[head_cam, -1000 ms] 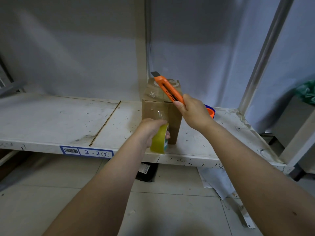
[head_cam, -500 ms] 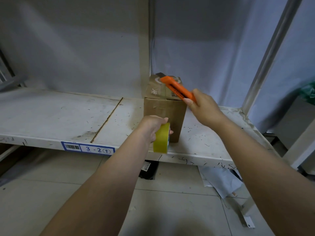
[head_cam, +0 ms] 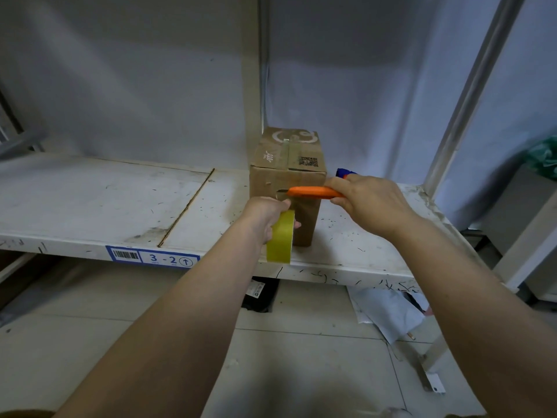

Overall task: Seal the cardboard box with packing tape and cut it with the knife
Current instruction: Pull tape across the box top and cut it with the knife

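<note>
My left hand (head_cam: pixel 265 215) grips the tape roll (head_cam: pixel 280 236); my right hand (head_cam: pixel 370 203) holds the orange knife (head_cam: pixel 313 192) against the box (head_cam: pixel 289 176).

Brown cardboard box (head_cam: pixel 287 188) with white swirl print, orange knife (head_cam: pixel 313 192), yellow-green tape roll (head_cam: pixel 281 236), scuffed white shelf (head_cam: pixel 90 203).

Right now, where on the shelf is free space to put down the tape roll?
The shelf is bare left of the cardboard box, across the seam and beyond. Right of the box a smaller patch is open. The box front is crowded: left hand, tape roll, right hand, orange knife.
</note>
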A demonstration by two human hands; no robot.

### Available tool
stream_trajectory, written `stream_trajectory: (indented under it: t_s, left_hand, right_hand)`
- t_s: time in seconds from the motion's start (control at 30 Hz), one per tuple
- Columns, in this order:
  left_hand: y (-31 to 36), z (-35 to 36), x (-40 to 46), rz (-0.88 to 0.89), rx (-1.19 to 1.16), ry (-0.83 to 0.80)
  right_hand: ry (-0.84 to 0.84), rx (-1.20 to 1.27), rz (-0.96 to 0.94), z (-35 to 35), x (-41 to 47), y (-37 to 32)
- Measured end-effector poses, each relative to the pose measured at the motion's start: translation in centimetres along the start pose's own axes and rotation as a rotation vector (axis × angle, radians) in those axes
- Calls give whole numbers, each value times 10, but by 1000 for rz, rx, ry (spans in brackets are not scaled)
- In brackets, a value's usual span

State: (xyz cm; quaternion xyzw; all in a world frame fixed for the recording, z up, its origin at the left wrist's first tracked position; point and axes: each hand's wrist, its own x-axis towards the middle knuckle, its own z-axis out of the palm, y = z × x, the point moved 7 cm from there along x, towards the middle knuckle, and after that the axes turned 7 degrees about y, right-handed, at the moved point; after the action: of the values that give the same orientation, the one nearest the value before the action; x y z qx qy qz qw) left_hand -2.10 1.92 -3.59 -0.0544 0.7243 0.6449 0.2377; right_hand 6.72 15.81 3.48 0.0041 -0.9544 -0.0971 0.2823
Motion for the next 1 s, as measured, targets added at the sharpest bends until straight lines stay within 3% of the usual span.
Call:
stream_trajectory:
  t_s: [0.73, 0.93, 1.0]
  left_hand:
    - [-3, 0, 14, -16, 52, 84]
    - [-4, 0, 16, -10, 41, 72]
    - [-5, -1, 15, -5, 17, 71]
  right_hand:
    - [26, -155, 67, -12, -13, 6]
    - [15, -95, 104, -9, -21, 16]
    - [19, 49, 178, -9, -23, 21]
